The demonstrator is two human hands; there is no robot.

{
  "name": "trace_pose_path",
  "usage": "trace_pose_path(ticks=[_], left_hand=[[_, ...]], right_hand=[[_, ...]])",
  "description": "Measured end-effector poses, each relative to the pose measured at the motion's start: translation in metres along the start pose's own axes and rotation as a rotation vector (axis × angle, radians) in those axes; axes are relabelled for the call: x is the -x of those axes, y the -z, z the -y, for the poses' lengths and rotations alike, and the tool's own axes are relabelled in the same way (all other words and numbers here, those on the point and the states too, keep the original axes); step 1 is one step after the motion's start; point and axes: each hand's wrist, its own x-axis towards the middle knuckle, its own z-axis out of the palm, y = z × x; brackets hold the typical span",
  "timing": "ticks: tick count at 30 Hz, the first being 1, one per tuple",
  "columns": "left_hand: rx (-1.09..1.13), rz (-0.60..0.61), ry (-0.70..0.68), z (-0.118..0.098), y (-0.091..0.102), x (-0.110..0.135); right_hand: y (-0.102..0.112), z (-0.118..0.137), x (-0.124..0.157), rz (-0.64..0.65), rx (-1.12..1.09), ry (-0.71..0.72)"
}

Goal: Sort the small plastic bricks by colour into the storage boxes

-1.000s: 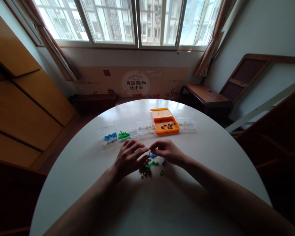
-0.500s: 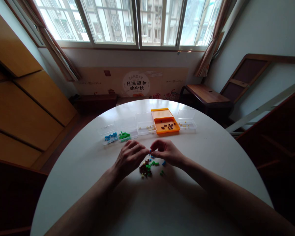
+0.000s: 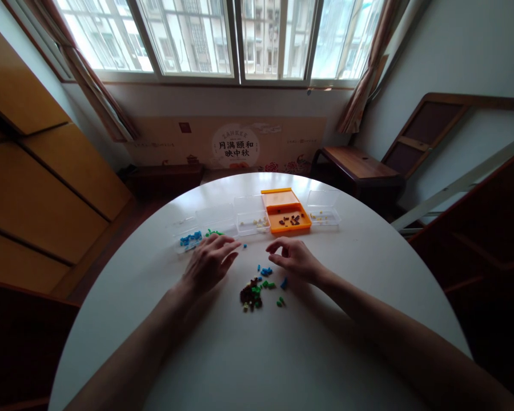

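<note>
My left hand (image 3: 211,260) hovers in front of the clear boxes with its fingers stretched out, holding nothing. Just off its fingertips is a single small blue brick (image 3: 245,245). To the right, my right hand (image 3: 297,258) has its fingers bent and a gap between thumb and forefinger; nothing shows in it. Between and below the hands lies a heap of dark brown bricks (image 3: 245,295) mixed with green and pale yellow ones. Several blue bricks (image 3: 265,272) lie above the heap, and a few green bricks (image 3: 281,301) lie to its right.
Along the far side of the round white table (image 3: 360,274) stand lidded boxes, all open: a clear box of blue bricks (image 3: 191,240), one of green bricks partly behind my left hand, an orange box (image 3: 290,230) of brown bricks, and clear boxes (image 3: 325,219) of pale pieces.
My hands have moved apart from where their fingertips met; the left has gone left and slightly up. A blue brick now shows by itself near the left fingertips.
</note>
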Motion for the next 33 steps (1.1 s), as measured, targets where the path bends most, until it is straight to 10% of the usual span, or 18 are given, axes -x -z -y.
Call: trace_pose_path(ticks=[5,20,27,33], left_hand=[[-0.095,0.197,0.02,-0.018,-0.006,-0.003],[0.123,0.061,0.098,-0.003,-0.008,0.001],[-0.063,-0.456,0.443,0.027,0.011,0.005],[-0.063,-0.603,0.709,0.048,0.023,0.011]], right_hand=[[-0.003,-0.003,0.001,0.027,0.047,0.05],[-0.003,-0.004,0.002,0.048,0.128,0.082],[0.0,-0.001,0.004,0.137,0.153,0.099],[0.006,-0.003,0.004,0.189,0.154,0.11]])
